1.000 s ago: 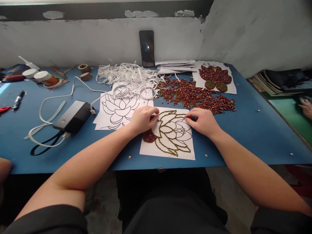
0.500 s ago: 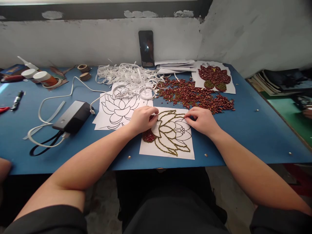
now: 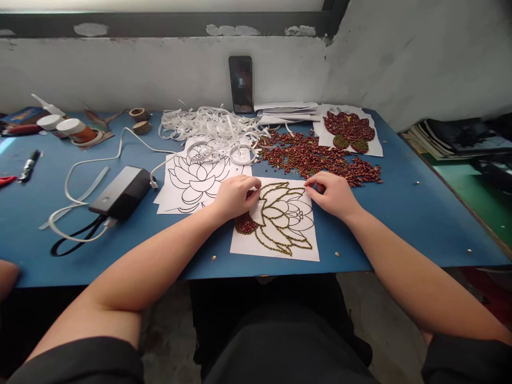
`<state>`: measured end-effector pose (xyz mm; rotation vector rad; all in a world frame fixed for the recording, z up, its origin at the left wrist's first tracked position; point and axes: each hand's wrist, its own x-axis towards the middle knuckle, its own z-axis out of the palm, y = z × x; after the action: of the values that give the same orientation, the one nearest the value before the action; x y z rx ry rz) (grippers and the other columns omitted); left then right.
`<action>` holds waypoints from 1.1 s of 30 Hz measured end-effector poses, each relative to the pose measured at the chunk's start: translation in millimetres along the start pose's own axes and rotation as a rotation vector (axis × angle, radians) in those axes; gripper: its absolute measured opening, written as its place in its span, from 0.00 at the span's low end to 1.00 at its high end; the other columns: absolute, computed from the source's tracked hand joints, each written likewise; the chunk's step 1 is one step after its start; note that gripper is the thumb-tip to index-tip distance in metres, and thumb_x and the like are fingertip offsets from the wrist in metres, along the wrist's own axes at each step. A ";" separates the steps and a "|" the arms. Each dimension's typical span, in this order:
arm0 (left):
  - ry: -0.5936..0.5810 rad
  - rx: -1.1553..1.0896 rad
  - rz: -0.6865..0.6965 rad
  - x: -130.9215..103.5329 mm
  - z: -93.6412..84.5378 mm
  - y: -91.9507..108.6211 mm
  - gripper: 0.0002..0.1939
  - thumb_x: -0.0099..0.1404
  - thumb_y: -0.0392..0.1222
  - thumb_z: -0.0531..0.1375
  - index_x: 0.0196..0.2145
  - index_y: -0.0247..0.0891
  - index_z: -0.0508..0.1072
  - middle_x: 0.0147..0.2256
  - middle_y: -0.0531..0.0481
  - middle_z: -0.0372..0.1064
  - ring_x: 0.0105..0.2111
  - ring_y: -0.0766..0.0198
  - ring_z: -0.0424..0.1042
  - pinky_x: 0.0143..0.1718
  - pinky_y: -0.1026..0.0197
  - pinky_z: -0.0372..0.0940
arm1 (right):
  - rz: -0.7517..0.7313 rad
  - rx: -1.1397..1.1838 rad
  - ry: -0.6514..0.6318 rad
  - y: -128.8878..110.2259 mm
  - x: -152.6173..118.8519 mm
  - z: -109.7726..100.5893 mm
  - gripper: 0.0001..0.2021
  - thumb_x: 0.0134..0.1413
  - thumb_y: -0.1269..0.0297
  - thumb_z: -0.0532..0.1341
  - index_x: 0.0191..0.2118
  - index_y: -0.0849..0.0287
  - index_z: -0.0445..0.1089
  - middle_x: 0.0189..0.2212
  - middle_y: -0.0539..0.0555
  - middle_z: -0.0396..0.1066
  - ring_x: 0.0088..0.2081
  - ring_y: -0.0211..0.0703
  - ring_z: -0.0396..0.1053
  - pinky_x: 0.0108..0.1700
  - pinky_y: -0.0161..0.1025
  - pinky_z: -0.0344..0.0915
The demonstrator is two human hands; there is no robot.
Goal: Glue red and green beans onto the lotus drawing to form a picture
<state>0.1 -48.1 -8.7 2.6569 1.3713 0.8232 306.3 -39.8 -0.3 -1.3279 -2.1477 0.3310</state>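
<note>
A white sheet with a lotus drawing (image 3: 276,218) lies before me near the table's front edge. Green beans line many of its petals, and a patch of small red beans (image 3: 246,224) fills its left side. Over the sheet's upper left, my left hand (image 3: 238,197) is closed, thumb and fingertips together; whatever they hold is too small to see. At the upper right edge, my right hand (image 3: 334,196) is pinched, its fingertips at the end of a green bean line. I cannot make out what is between them. Just behind lies a heap of loose red and green beans (image 3: 320,157).
Printed lotus sheets (image 3: 200,181) lie left of my work, below shredded paper strips (image 3: 212,122). A power bank (image 3: 120,192) with cables sits farther left. A phone (image 3: 241,84) leans on the wall. A bean-covered lotus picture (image 3: 348,130) lies at the back right.
My right hand has shifted very slightly at the sheet's upper right edge. The left hand stays in place, and the whole view has moved a little.
</note>
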 end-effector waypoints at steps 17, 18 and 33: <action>0.004 0.011 0.010 0.4 3.3 -5.4 0.06 0.67 0.38 0.58 0.38 0.41 0.76 0.34 0.48 0.78 0.35 0.56 0.77 0.36 0.57 0.64 | -0.157 -0.179 -0.155 12.1 87.2 35.7 0.14 0.60 0.71 0.59 0.42 0.59 0.84 0.42 0.60 0.81 0.43 0.52 0.77 0.52 0.47 0.71; 0.004 0.015 0.007 0.6 3.4 -5.9 0.06 0.68 0.38 0.58 0.38 0.40 0.76 0.34 0.47 0.78 0.35 0.56 0.77 0.36 0.57 0.64 | -0.170 -0.179 -0.157 13.9 89.0 36.3 0.14 0.60 0.71 0.59 0.41 0.59 0.84 0.41 0.59 0.81 0.43 0.51 0.77 0.51 0.47 0.72; 0.024 0.024 0.001 1.5 5.8 -11.0 0.06 0.68 0.39 0.58 0.37 0.40 0.76 0.34 0.48 0.78 0.34 0.57 0.76 0.35 0.58 0.64 | -0.026 -0.254 -0.161 16.6 83.0 48.0 0.07 0.62 0.66 0.60 0.39 0.58 0.77 0.46 0.63 0.74 0.47 0.56 0.72 0.51 0.52 0.65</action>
<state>-4.7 -39.1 -16.0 2.6747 1.3935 0.8465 262.3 45.2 -17.7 -1.4523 -2.4031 0.1619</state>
